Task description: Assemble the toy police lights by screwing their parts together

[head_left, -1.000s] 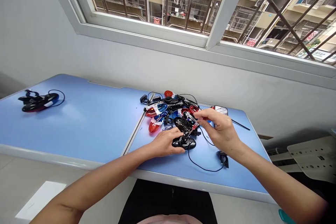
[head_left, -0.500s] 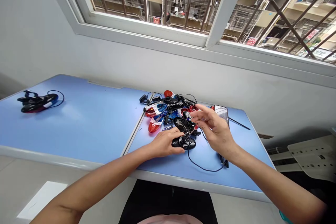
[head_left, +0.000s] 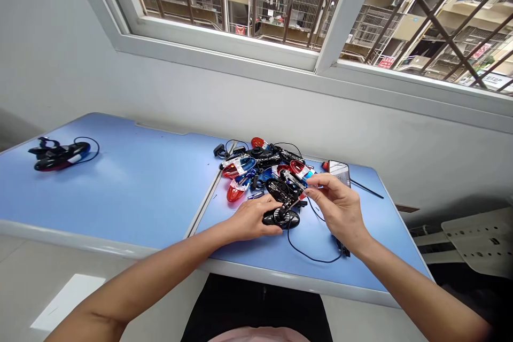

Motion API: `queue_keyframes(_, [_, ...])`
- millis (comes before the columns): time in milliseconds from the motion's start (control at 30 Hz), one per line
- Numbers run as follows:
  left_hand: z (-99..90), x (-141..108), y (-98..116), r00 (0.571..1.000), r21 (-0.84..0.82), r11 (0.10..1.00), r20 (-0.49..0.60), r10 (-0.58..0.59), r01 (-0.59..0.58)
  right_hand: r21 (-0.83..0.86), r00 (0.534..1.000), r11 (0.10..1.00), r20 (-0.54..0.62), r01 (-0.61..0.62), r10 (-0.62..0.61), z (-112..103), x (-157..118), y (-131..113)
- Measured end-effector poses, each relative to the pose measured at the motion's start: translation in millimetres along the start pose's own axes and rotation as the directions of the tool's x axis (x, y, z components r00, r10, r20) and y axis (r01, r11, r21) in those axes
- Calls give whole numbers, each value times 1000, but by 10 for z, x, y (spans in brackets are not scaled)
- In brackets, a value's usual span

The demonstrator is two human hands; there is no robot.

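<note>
My left hand (head_left: 253, 219) presses a black oval housing (head_left: 293, 220) with a ribbed round part against the table, its fingers closed on the housing's left side. My right hand (head_left: 340, 207) pinches the red end of a thin screwdriver (head_left: 302, 196) between thumb and fingers. The screwdriver slants down to the left, its tip at the black part by my left fingertips. Just behind lies an opened black shell (head_left: 279, 191) with a circuit board inside. A black cable (head_left: 306, 257) curls from the housing toward the right.
A heap of red-and-blue bicycle lights (head_left: 239, 167) and black parts lies behind my hands. The blue table (head_left: 132, 187) has a seam left of the heap. One black assembled light (head_left: 60, 155) sits far left. A phone (head_left: 340, 171) stands behind my right hand.
My right hand has come down and slightly right, and its spread fingers have drawn together on the screwdriver's red end. My left hand keeps its place on the housing.
</note>
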State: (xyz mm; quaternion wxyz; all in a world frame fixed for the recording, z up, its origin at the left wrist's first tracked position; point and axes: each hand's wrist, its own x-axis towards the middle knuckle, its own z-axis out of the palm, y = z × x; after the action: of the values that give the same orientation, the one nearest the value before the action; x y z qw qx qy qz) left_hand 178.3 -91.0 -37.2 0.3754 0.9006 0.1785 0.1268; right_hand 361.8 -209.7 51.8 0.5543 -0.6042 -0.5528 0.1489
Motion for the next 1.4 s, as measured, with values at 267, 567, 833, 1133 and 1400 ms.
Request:
queue_keyframes(267, [-17, -4, 8, 1000, -4, 1000, 11, -19, 19, -52, 994, 993, 36, 107, -106, 20, -55, -28])
queue_keyframes(567, [-2, -1, -4, 1000, 9, 1000, 3, 4, -4, -110, 982, 976, 57, 185, -180, 45, -49, -70])
queue_keyframes(833, [8, -4, -10, 1000, 7, 1000, -3, 4, -4, -103, 978, 973, 26, 206, -205, 69, -38, -61])
queue_keyframes(1133, [4, -5, -6, 1000, 16, 1000, -4, 11, -11, -84, 970, 966, 33, 243, -241, 72, -34, -11])
queue_keyframes(1400, [7, -10, -7, 1000, 11, 1000, -3, -3, 3, -70, 964, 961, 24, 266, -265, 93, -43, -33])
